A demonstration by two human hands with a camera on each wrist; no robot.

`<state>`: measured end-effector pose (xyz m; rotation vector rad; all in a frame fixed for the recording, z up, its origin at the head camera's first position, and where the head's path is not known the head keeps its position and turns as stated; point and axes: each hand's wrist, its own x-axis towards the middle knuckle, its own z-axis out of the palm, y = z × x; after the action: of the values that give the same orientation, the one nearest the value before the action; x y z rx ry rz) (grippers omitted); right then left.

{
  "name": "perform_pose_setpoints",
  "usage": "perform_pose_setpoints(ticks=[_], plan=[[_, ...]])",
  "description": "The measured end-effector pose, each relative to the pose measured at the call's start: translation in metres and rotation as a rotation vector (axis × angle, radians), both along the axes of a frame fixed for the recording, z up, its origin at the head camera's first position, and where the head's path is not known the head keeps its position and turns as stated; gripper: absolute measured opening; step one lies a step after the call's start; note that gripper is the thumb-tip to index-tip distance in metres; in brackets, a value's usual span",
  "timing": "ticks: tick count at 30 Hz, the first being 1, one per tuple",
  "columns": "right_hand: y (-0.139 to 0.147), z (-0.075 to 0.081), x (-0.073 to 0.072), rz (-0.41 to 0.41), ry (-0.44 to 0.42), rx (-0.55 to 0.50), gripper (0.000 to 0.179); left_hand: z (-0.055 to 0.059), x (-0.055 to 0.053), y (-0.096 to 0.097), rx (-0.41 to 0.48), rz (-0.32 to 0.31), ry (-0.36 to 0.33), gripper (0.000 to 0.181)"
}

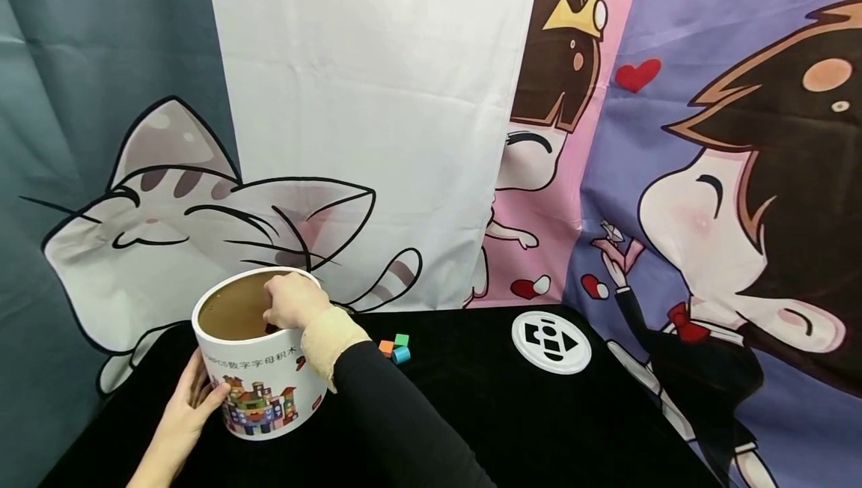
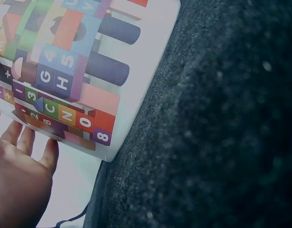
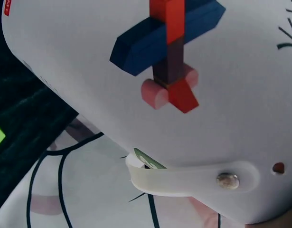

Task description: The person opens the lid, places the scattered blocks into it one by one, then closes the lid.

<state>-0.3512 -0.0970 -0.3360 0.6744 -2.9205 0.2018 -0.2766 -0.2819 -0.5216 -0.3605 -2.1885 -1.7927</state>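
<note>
A white bucket (image 1: pixel 269 368) printed with pictures of building blocks stands at the left of the black-covered table. My left hand (image 1: pixel 185 406) touches its lower left side, the thumb in front. In the left wrist view, that hand's spread fingers (image 2: pixel 51 154) reach the bucket's printed wall. My right hand (image 1: pixel 296 301) reaches over the rim from the right, knuckles bent and fingertips down inside. A small dark patch shows beside those fingertips; I cannot tell whether they hold something. The right wrist view shows the bucket's outside wall, with its white strap handle (image 3: pixel 198 180) fastened by a metal rivet.
An orange block (image 1: pixel 386 348), a green block (image 1: pixel 402 340) and a blue block (image 1: pixel 401 355) lie together right of the bucket. Farther right is a round white lid (image 1: pixel 522 337) with shaped cut-outs. A cartoon-printed curtain (image 1: pixel 384 99) hangs behind the table.
</note>
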Motion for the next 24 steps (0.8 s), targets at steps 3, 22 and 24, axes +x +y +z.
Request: perform_pose_setpoints(ticks=[3, 22, 24], plan=[[-0.001, 0.001, 0.0023, -0.034, -0.019, -0.009, 0.014, -0.0003, 0.0001, 0.0001, 0.011, -0.005, 0.004, 0.08], [-0.0002, -0.0019, 0.005, -0.053, 0.056, -0.027, 0.011, -0.0001, -0.0016, -0.0019, 0.007, -0.019, -0.036, 0.08], [0.0007, -0.0028, 0.0044, -0.043, 0.078, -0.049, 0.008, -0.0004, -0.002, -0.0016, 0.004, -0.017, -0.032, 0.081]])
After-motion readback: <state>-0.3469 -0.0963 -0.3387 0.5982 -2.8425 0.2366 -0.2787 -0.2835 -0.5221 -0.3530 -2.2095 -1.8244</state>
